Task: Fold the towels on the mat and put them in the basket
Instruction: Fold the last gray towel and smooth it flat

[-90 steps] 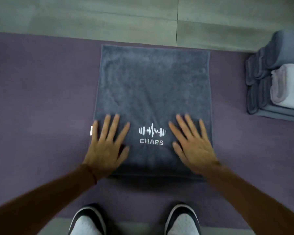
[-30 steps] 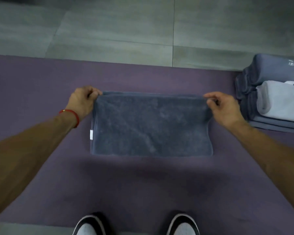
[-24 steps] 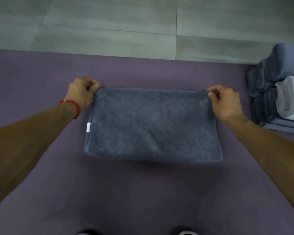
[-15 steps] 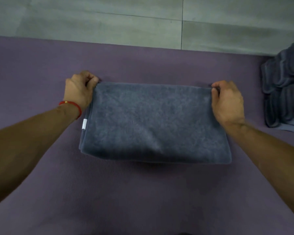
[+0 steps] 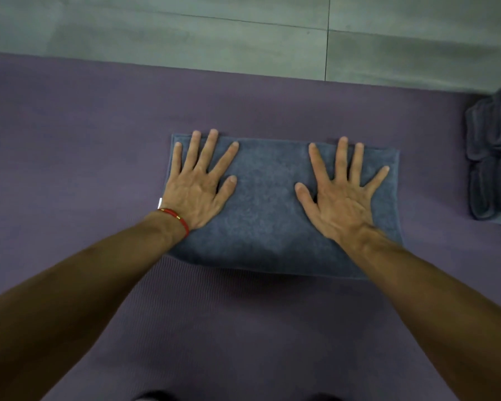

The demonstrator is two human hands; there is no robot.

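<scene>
Two flat palms press on a folded grey-blue towel (image 5: 268, 209) lying at the centre of the frame on the purple mat (image 5: 70, 134). Left hand (image 5: 198, 185) and right hand (image 5: 340, 195) both have fingers straight and spread, gripping nothing. A red bracelet (image 5: 175, 217) circles the left wrist. Dark folded towels (image 5: 493, 157) sit stacked at the right edge.

Grey tiled floor (image 5: 185, 33) lies beyond the far edge — one dark grout line (image 5: 327, 39) crossing it.
</scene>
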